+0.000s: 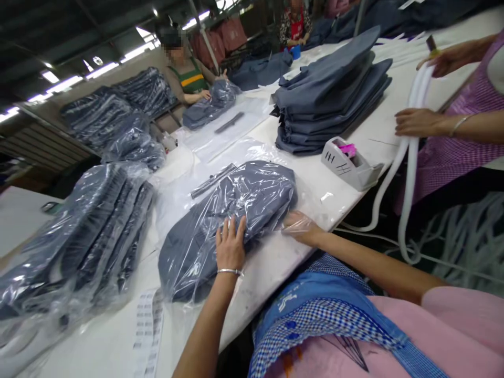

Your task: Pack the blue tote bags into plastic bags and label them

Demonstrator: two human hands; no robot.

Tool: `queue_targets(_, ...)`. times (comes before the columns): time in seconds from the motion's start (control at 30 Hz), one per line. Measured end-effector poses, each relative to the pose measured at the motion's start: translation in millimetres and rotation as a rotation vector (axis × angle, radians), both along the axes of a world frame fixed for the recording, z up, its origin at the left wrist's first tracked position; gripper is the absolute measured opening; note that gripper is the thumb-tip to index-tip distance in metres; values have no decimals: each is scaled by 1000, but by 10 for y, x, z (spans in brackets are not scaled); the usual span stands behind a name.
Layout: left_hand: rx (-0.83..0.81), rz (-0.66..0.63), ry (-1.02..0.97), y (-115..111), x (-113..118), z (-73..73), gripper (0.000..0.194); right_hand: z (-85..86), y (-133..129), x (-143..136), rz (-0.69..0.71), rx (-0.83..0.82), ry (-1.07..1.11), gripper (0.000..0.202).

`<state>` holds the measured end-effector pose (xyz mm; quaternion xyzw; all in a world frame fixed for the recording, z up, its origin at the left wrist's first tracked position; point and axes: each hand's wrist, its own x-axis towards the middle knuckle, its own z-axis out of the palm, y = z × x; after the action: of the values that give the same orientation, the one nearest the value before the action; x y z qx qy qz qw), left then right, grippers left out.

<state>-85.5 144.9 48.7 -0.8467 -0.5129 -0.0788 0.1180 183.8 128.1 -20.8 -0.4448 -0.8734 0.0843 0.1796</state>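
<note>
A folded dark blue-grey garment in a clear plastic bag (236, 210) lies on the white table (299, 252) in front of me. My left hand (230, 242), with a thin bracelet at the wrist, presses flat on the bag's near side, fingers spread. My right hand (300, 227) is at the bag's right edge, under a loose fold of the clear plastic; its fingers are partly hidden by the film.
Bagged garments (90, 236) are stacked at left, unbagged folded ones (334, 100) at the back. A white tape dispenser (350, 163) stands right of the bag, label strips (147, 331) near the front edge. A person at right handles white tubing (413, 131); another person (189, 79) bags across the table.
</note>
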Motion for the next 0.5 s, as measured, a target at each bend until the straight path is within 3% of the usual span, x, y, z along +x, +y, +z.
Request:
queue_targets(0.1,12,21,-48,248,-185,58,73,152,-269,242,174,-41,-90,26)
queue_targets(0.23,-76,-68,-73,288,-330,2,79,275,-554,629,162,-125,-197,33)
queue_targets(0.37,-137,-116,-90,-45,-313,-224,70,286,-689,679,127,-226,-243,29)
queue_targets(0.5,13,-77,-122,-456,-327,-292,61,431,-841,416,225,-208,-93,25)
